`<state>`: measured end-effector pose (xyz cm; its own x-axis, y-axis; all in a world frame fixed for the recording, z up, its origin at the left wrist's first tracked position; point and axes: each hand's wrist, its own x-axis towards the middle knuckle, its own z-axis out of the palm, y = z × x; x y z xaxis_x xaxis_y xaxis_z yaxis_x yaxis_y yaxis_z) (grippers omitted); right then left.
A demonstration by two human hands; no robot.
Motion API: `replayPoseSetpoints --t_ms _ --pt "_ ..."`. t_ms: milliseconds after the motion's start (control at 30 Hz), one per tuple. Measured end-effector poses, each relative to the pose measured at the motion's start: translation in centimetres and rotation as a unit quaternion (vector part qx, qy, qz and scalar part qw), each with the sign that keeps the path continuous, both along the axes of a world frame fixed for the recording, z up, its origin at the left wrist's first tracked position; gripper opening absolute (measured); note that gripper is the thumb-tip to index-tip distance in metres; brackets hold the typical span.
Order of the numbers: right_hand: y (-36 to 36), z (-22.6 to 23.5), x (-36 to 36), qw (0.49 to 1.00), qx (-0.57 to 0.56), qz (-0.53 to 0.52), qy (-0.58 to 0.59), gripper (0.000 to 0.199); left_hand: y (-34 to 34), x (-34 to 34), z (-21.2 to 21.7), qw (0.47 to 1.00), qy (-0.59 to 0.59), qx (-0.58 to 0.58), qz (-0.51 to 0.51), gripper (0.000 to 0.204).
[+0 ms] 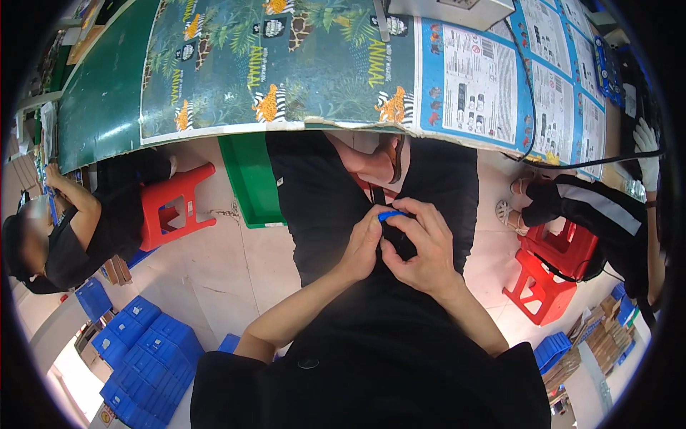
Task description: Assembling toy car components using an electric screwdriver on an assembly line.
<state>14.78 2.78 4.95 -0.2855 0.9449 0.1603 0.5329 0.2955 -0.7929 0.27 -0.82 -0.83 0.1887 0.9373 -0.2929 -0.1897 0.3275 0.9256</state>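
Observation:
Above my lap, a small blue piece (388,214) is pinched between both hands; its exact kind is too small to tell. My left hand (363,242) has its thumb and fingers closed on the piece's left end. From the other side, my right hand (423,247) grips it with bent fingers, the thumb lower down. Part of the blue piece is hidden by the fingers. Both hands are held short of the table (100,114) edge, over my black trousers.
Printed sheets (286,64) cover the green table, with a metal box (457,11) and a black cable (532,93) on it. A green crate (250,186) stands left of my legs. People sit at both sides on red stools (175,207). Blue crates (153,357) are stacked at lower left.

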Motion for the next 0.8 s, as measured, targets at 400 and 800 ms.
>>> replayPoseSetpoints --t_ms 400,800 --pt "-0.9 -0.2 -0.1 0.996 -0.055 0.035 -0.057 0.018 -0.7 0.4 -1.8 0.989 -0.016 -0.148 0.013 0.058" --pt "-0.4 -0.2 0.3 0.984 -0.130 -0.111 -0.045 0.047 -0.2 0.6 0.0 0.994 -0.080 -0.073 0.004 0.068"
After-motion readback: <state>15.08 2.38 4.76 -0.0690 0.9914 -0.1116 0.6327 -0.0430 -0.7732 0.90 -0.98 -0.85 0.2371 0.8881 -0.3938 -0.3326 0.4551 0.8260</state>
